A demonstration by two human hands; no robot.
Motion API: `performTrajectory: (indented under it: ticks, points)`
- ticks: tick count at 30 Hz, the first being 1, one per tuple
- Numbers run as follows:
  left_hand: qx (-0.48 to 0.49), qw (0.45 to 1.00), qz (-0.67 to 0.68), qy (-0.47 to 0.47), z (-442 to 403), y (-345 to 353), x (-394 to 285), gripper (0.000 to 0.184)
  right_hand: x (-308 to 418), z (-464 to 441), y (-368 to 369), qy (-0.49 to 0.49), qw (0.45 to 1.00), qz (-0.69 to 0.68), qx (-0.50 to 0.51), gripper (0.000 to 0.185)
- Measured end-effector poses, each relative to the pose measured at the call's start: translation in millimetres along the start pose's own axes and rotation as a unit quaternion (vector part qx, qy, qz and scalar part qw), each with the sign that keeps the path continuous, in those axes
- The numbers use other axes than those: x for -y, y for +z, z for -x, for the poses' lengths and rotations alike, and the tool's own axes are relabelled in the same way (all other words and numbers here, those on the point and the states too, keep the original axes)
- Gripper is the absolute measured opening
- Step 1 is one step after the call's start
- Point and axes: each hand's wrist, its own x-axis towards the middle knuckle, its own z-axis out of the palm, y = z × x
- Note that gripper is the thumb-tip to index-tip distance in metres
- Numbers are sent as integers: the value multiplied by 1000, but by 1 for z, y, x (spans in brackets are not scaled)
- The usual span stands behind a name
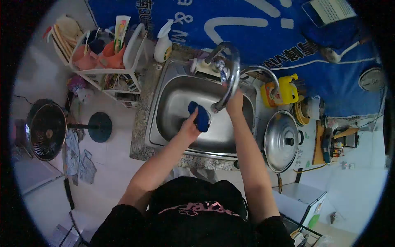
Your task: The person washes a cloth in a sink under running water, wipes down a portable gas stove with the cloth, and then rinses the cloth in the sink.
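Note:
A steel sink is set into a speckled stone counter. Over its basin my left hand is closed around a soft dark blue piece that looks like a folded cloth; its exact kind is unclear. My right hand reaches up beside the curved chrome faucet, close to the tap handle. The spout covers part of that hand and its fingers are hidden, so I cannot tell whether it grips the handle.
Behind the sink's left corner stands a white spray bottle. A white rack with orange cups is further left, near a standing fan. On the right are a yellow jug and a large lidded pan.

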Motion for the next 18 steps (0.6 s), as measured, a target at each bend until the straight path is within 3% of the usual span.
performTrajectory:
  ticks: [2,4,6,8,9,12,14,16,17,18]
  points:
    - [-66,996,17,48,-5,12,-3,39,4,-17,10,-140,989,35,18,21]
    - [-63,998,14,28,-11,17,-4,33,-27,-29,35,-135,985,107,11,20]
    - [37,995,78,44,-18,17,0,33,-28,-33,37,-133,975,177,4,18]
    - [23,994,101,31,-29,5,6,37,9,-37,17,-74,985,137,76,16]
    - [17,994,101,23,-30,4,7,36,-54,-41,36,-100,981,162,43,18]
    - [-21,996,86,19,-30,6,7,34,-64,-50,18,-107,984,120,79,26]
    - [-55,996,72,24,-27,6,7,33,-57,-50,11,-84,970,185,130,33]
    - [14,995,90,34,-24,3,6,33,-33,-35,9,-62,997,31,47,32]
    - [11,995,89,36,-26,1,6,33,-43,-30,20,206,930,-302,37,38]
    - [2,994,104,36,-30,-3,7,34,-58,-17,36,208,929,-304,39,38]
